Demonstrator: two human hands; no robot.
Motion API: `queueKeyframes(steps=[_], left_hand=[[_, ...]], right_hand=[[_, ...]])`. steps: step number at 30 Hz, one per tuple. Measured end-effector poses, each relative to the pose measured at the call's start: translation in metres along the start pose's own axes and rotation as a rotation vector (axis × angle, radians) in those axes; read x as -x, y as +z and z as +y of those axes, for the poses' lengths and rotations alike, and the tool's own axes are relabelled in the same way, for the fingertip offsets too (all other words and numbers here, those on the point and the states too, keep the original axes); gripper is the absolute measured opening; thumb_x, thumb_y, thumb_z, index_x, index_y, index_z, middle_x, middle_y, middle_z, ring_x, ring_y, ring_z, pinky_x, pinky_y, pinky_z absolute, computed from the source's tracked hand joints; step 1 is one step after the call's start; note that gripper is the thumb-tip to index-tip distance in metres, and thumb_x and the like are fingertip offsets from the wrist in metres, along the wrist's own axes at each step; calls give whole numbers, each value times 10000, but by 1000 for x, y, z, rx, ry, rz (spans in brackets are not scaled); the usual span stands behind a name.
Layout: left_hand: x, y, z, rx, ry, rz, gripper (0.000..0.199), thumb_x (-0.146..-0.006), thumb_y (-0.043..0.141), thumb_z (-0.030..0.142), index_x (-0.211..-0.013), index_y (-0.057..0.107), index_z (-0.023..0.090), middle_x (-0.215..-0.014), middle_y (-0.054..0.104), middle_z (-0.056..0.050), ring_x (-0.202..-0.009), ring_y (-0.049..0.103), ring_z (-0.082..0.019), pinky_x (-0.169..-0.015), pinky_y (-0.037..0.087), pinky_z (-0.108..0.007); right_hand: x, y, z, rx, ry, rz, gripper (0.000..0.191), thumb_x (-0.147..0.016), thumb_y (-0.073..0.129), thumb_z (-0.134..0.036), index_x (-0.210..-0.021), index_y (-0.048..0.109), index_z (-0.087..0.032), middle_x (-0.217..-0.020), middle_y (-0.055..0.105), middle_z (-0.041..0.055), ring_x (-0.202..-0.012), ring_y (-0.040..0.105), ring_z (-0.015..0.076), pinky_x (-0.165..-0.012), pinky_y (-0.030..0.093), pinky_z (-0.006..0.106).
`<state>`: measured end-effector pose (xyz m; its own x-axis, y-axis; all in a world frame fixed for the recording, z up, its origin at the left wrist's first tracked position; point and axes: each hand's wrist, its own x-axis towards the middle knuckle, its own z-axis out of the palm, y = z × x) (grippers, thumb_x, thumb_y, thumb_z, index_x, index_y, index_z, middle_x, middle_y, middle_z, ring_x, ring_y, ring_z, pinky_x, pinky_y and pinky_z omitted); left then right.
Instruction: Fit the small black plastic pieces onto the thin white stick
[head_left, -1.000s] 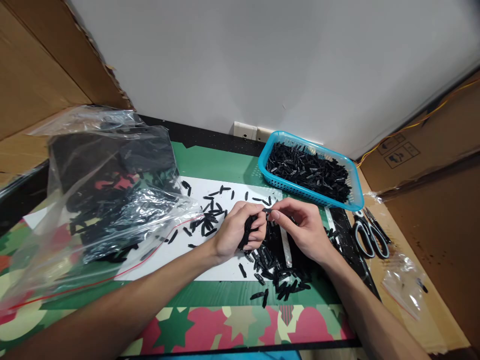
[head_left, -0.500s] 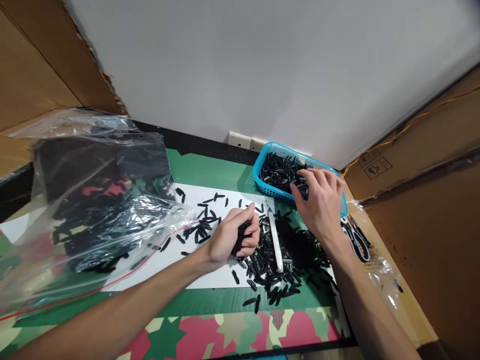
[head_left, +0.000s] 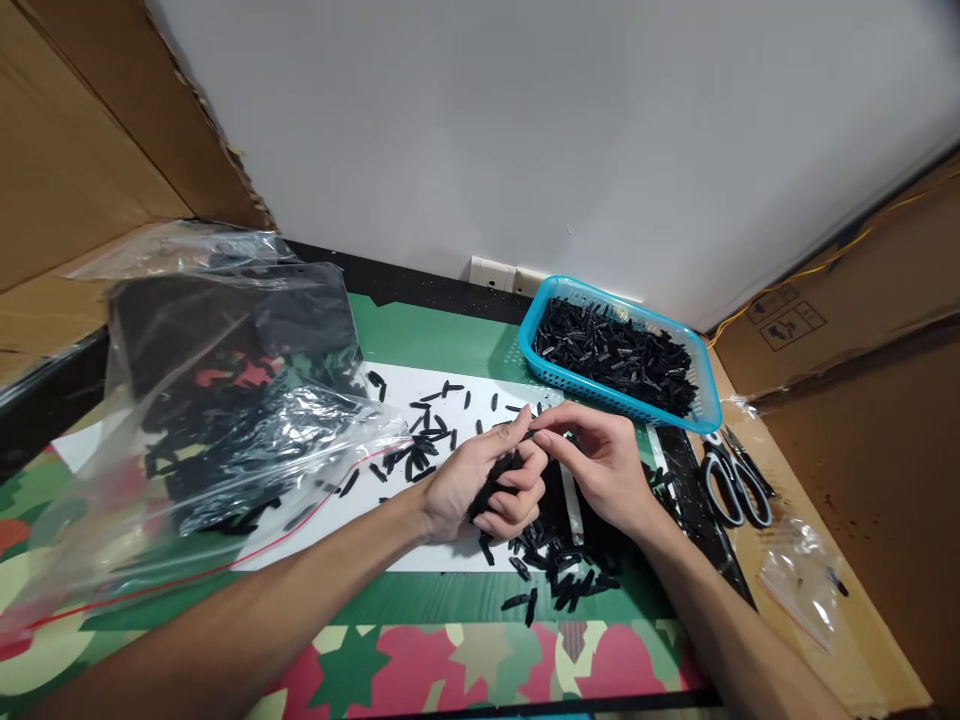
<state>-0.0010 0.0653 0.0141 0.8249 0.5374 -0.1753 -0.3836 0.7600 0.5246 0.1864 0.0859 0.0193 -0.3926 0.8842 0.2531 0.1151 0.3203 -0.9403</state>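
My left hand (head_left: 487, 480) is closed around a bunch of small black pieces (head_left: 496, 482), over a white sheet (head_left: 450, 555). My right hand (head_left: 600, 465) meets it at the left thumb, its thumb and index finger pinched on a small black piece whose shape is mostly hidden. More loose black pieces (head_left: 566, 575) lie in a heap below and behind the hands, and others are scattered on the sheet to the left. A white strip (head_left: 572, 505) is partly covered by my right hand. Behind it, a blue basket (head_left: 585, 380) holds many black pieces.
At the left lies a large clear zip bag (head_left: 247, 400) with black pieces inside. Black-handled scissors (head_left: 735, 485) and a small plastic bag (head_left: 802, 580) rest on cardboard at the right. A grey wall (head_left: 480, 130) stands behind, with cardboard on both sides.
My right hand has moved from over the blue basket down and left to my left hand, its fingers now pinched. The whole view has shifted slightly. My left hand still holds its bunch.
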Motion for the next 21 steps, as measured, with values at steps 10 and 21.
queueKeyframes(steps=[10, 21], left_hand=[[-2, 1, 3, 46, 143, 176, 469, -994, 480, 442, -601, 371, 209, -460, 290, 68, -340, 211, -71, -329, 287, -174], [-3, 0, 1, 41, 145, 224, 382, -917, 481, 375, -587, 387, 207, -462, 311, 56, -350, 243, -76, -340, 280, -176]], right_hand=[[0, -4, 5, 2, -22, 110, 82, -945, 741, -289, -977, 793, -234, -945, 783, 40, -866, 711, 203, -788, 547, 325], [1, -4, 6, 87, -56, 93, 80, -949, 741, -288, -954, 805, -239, -933, 783, 42, -869, 713, 205, -810, 554, 334]])
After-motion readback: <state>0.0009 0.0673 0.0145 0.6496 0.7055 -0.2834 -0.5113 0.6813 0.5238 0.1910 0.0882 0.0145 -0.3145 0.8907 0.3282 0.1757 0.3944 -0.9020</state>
